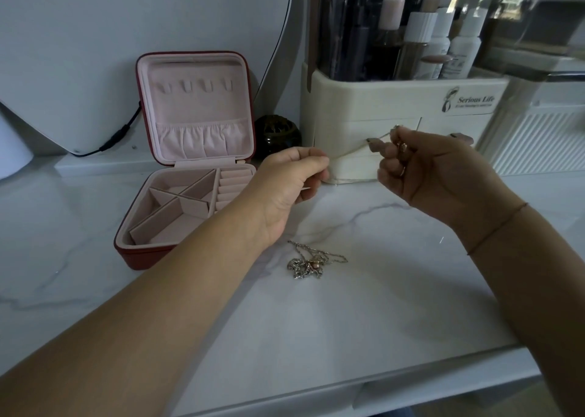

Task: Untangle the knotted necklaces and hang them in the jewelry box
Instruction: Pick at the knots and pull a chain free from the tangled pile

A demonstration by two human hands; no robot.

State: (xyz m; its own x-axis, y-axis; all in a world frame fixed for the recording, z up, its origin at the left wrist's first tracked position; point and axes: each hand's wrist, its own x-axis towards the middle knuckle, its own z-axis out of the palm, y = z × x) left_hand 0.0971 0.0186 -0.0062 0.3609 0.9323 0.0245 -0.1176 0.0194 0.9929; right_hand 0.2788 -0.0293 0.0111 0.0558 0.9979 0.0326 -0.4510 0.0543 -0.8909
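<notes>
The left hand (286,184) and right hand (433,176) hold a fine chain necklace (354,150) stretched between them above the marble bench (316,321). The left grip is closed, thumb and forefinger pinching one end; the right grip is closed too, fingers curled round the other end, with what looks like a small pendant tucked among them. Held taut like this, the chain probably shows any remaining knot and cannot re-tangle.

Below the grips, nearer the person, a second necklace (308,263) lies on the bench in a knotted clump with a pinkish bead, not yet worked.

Left of the left grip, the red jewelry box (190,163) stands open, its lid upright so the row of hooks (196,86) faces the hands; all hooks look empty. Just beyond the grips stands a cream cosmetics organizer (380,106).
</notes>
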